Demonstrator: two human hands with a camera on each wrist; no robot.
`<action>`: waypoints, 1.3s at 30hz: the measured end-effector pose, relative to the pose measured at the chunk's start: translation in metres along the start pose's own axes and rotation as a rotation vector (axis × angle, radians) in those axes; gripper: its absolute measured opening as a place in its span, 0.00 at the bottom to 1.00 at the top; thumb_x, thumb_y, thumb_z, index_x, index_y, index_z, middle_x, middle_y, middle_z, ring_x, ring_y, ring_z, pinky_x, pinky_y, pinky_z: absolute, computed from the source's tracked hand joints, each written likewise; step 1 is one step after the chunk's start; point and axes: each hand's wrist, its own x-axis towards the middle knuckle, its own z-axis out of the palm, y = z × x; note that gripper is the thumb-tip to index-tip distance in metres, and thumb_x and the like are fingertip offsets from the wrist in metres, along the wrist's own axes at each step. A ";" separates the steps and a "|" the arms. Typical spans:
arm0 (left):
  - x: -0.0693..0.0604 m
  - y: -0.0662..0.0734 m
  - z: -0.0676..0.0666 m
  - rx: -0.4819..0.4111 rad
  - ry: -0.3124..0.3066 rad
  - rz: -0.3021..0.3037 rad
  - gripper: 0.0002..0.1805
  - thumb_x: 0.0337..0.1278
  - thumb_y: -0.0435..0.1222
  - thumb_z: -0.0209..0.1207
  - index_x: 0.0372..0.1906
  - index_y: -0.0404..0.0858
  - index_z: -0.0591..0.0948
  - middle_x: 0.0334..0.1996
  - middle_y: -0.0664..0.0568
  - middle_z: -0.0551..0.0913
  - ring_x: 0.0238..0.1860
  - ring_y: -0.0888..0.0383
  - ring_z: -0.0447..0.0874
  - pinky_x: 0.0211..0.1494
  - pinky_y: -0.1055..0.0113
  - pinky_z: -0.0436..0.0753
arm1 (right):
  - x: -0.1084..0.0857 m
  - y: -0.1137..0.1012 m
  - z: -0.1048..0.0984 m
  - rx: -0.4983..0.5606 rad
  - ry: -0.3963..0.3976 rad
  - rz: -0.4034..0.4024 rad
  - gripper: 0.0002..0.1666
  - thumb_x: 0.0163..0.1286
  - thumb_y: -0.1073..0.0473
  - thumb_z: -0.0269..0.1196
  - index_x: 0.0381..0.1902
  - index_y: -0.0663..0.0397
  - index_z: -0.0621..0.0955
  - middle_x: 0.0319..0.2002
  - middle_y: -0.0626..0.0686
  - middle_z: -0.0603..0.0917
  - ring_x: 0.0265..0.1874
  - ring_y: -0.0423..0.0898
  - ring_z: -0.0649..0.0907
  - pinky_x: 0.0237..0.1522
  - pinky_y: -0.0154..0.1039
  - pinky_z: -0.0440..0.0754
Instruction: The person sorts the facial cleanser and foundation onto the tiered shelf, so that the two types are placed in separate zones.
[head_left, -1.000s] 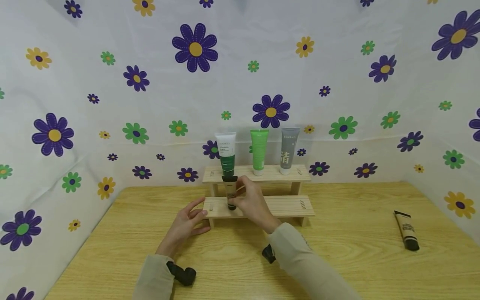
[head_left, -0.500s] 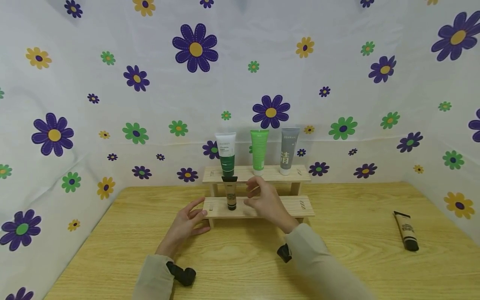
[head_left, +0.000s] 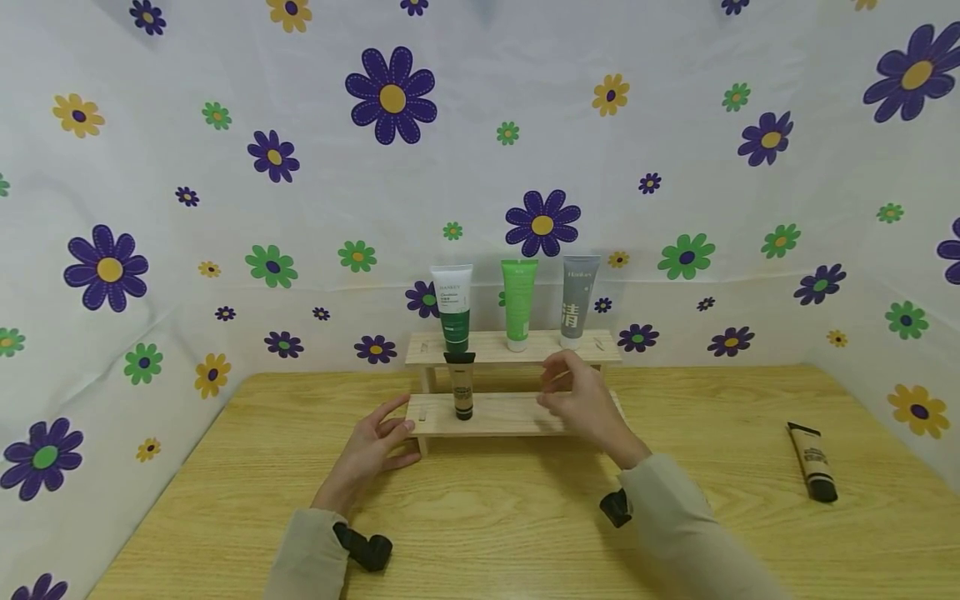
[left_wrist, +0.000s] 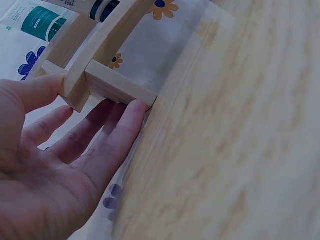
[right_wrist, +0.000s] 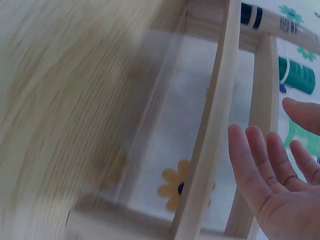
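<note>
A two-tier wooden display stand stands on the table. My left hand holds its left end, the thumb against the shelf's end and the fingers by the leg. On the lower shelf, a beige tube with black ends stands upright toward the left. My right hand hovers near the lower shelf's right part with nothing in it; its fingers look loosely extended. On the upper shelf stand a white-and-green tube, a bright green tube and a grey tube.
Another beige tube with black ends lies on the wood-grain table at the far right. A white cloth with flower prints hangs behind and along the sides.
My right hand let go of the beige tube, which stays upright on the lower shelf, and moved right along the shelf. My left hand has stayed at the stand's left end.
</note>
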 end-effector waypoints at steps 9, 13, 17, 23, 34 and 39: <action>0.000 0.000 0.000 0.004 0.003 0.001 0.30 0.78 0.27 0.49 0.79 0.33 0.58 0.63 0.26 0.72 0.60 0.35 0.77 0.51 0.48 0.86 | -0.011 0.017 -0.036 -0.104 0.042 0.042 0.22 0.66 0.73 0.65 0.56 0.68 0.73 0.49 0.66 0.80 0.46 0.61 0.83 0.41 0.47 0.86; 0.000 0.000 0.001 0.005 0.005 0.001 0.30 0.78 0.27 0.49 0.79 0.32 0.58 0.63 0.26 0.71 0.61 0.35 0.76 0.51 0.48 0.87 | -0.016 0.025 -0.051 -0.142 0.047 0.057 0.23 0.67 0.72 0.65 0.57 0.70 0.71 0.49 0.67 0.79 0.45 0.61 0.83 0.39 0.44 0.86; 0.000 0.000 0.001 0.005 0.012 -0.002 0.30 0.78 0.27 0.49 0.79 0.33 0.58 0.63 0.26 0.71 0.61 0.34 0.76 0.50 0.48 0.87 | -0.021 0.034 -0.066 -0.161 0.065 0.051 0.23 0.67 0.73 0.64 0.58 0.72 0.71 0.48 0.68 0.79 0.45 0.63 0.83 0.37 0.41 0.88; 0.001 0.000 0.002 -0.001 0.019 -0.008 0.30 0.78 0.27 0.49 0.79 0.33 0.59 0.63 0.26 0.72 0.61 0.34 0.76 0.50 0.49 0.87 | -0.031 0.044 -0.091 -0.202 0.071 0.068 0.24 0.69 0.71 0.64 0.59 0.72 0.69 0.49 0.70 0.77 0.46 0.64 0.82 0.36 0.40 0.87; 0.001 0.000 0.001 0.000 0.021 -0.011 0.29 0.78 0.28 0.49 0.79 0.35 0.59 0.64 0.26 0.71 0.61 0.34 0.76 0.51 0.48 0.87 | -0.054 0.073 -0.135 -0.314 0.114 0.088 0.27 0.68 0.71 0.65 0.59 0.78 0.68 0.47 0.73 0.77 0.43 0.65 0.82 0.29 0.31 0.85; 0.003 -0.002 0.001 -0.003 0.030 -0.014 0.29 0.78 0.28 0.49 0.79 0.36 0.60 0.63 0.27 0.72 0.61 0.35 0.76 0.51 0.50 0.87 | -0.065 0.084 -0.151 -0.363 0.154 0.095 0.27 0.66 0.72 0.66 0.58 0.80 0.69 0.46 0.74 0.78 0.40 0.66 0.83 0.26 0.32 0.85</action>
